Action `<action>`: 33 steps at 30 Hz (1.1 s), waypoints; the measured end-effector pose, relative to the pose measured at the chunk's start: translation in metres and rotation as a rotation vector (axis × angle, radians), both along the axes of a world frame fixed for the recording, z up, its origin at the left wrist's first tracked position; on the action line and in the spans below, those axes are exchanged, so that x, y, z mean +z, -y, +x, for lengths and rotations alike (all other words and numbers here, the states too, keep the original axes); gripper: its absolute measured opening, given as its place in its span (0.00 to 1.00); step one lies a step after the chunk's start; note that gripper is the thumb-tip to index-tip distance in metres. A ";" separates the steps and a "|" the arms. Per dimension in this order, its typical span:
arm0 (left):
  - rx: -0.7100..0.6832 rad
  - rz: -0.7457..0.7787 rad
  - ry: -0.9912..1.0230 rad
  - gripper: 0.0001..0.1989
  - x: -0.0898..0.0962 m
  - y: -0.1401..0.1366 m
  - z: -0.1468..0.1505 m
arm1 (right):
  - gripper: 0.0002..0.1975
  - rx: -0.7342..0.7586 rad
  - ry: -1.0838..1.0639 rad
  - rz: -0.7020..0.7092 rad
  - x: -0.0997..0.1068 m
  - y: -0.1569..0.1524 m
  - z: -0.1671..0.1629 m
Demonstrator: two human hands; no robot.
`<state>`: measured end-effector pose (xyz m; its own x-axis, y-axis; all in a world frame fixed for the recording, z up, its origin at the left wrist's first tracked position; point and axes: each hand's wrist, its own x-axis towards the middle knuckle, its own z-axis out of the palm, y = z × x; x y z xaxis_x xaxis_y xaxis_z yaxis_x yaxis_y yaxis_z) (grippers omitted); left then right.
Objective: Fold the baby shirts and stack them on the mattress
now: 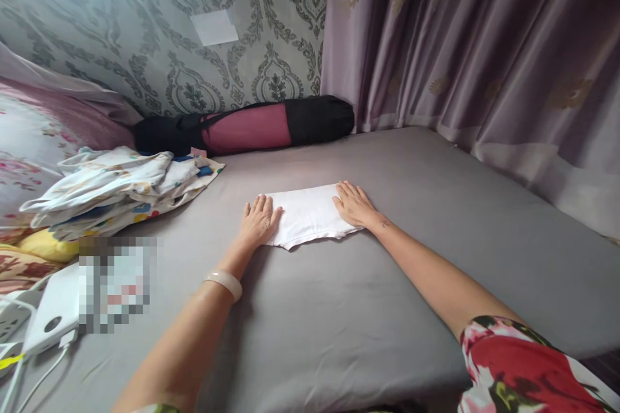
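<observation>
A white piece of clothing (306,214), folded into a flat rectangle, lies on the grey bed sheet (407,335). Its near edge is uneven, with small corners sticking out. My left hand (260,221) rests flat on its left end, fingers stretched out and pointing away from me. On the right end my right hand (356,204) lies palm down, fingers extended too. Neither hand grips the cloth; both press on it from above. A pale bangle (225,284) circles my left wrist.
Folded patterned clothes (121,187) are piled at the left. Below them lie a white power bank (55,310) with cables and a blurred-out item (123,287). A long black and pink bag (247,127) lies along the wall, beside a purple curtain (411,39).
</observation>
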<state>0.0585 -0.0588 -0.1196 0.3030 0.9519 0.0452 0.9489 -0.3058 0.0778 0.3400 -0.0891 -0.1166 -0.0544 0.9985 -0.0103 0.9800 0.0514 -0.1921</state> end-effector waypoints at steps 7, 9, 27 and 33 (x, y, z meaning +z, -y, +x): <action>-0.001 0.045 -0.032 0.30 0.010 0.005 0.004 | 0.31 -0.015 0.046 -0.022 0.012 0.002 -0.007; 0.031 0.107 -0.040 0.30 0.013 0.013 0.013 | 0.30 -0.023 0.058 0.013 0.016 0.007 -0.018; -0.032 0.110 0.135 0.33 -0.008 0.046 0.051 | 0.30 -0.007 -0.002 0.001 0.013 0.022 -0.056; -0.027 0.156 0.245 0.26 -0.004 0.049 0.050 | 0.29 0.028 -0.031 0.073 0.019 0.019 -0.090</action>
<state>0.1084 -0.1076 -0.1235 0.2904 0.9194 0.2654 0.8991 -0.3571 0.2534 0.2502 -0.1079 -0.0971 -0.0814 0.9946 0.0646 0.9716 0.0936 -0.2175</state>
